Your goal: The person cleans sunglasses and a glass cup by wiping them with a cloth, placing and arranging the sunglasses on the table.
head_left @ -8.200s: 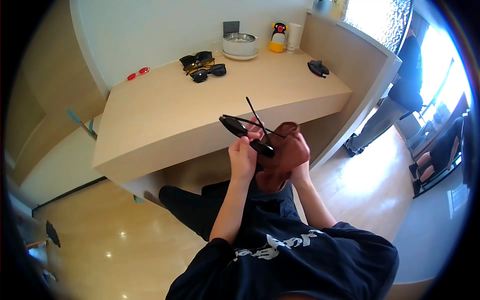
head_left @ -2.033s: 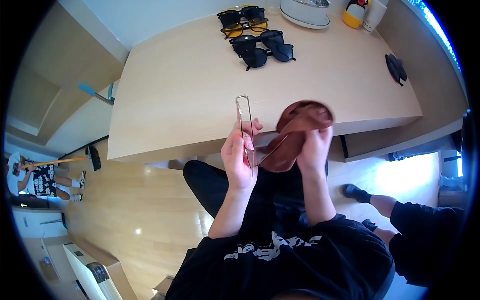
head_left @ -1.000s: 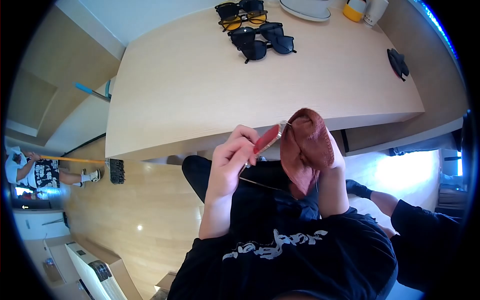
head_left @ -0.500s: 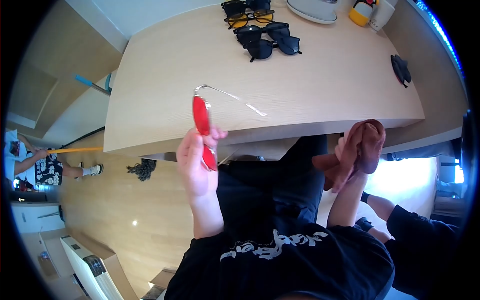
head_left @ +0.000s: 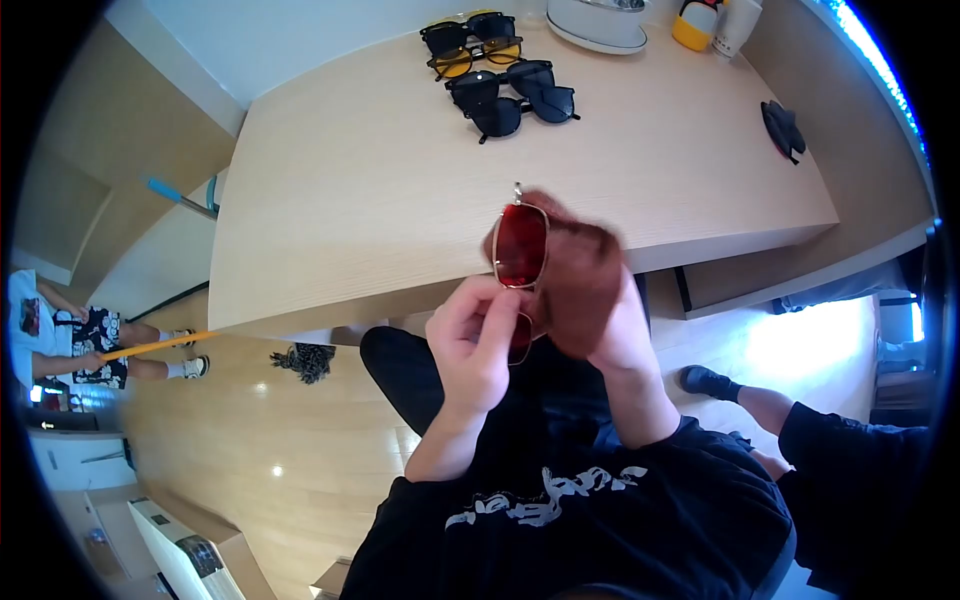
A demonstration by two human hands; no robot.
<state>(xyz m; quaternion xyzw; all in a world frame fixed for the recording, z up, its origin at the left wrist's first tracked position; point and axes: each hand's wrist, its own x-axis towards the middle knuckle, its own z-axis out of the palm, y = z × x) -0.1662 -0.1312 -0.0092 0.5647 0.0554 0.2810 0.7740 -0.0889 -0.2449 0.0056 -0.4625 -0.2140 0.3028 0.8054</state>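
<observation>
My left hand (head_left: 472, 335) pinches a pair of red-lensed sunglasses (head_left: 521, 247) with a thin metal frame near the bridge, held upright over the table's front edge. Behind the lenses, a brown cloth (head_left: 588, 275) covers my right hand (head_left: 618, 290), whose fingers are hidden in it. The cloth lies against the back of the upper lens, or very near it; exact contact is hard to tell. Farther back on the table (head_left: 340, 180), several sunglasses sit in a row, among them a black pair (head_left: 520, 112) and a yellow-lensed pair (head_left: 478, 58).
At the back stand a white dish (head_left: 597, 40), a penguin figure (head_left: 697, 24) and a white bottle (head_left: 737, 27). A dark folded item (head_left: 784, 131) lies at right. One person (head_left: 80, 330) holds a mop with an orange handle (head_left: 160, 344); another person's leg (head_left: 768, 408) is close on my right.
Both hands have come together: the sunglasses moved right, and the brown cloth moved left to behind the lenses. My view has shifted slightly.
</observation>
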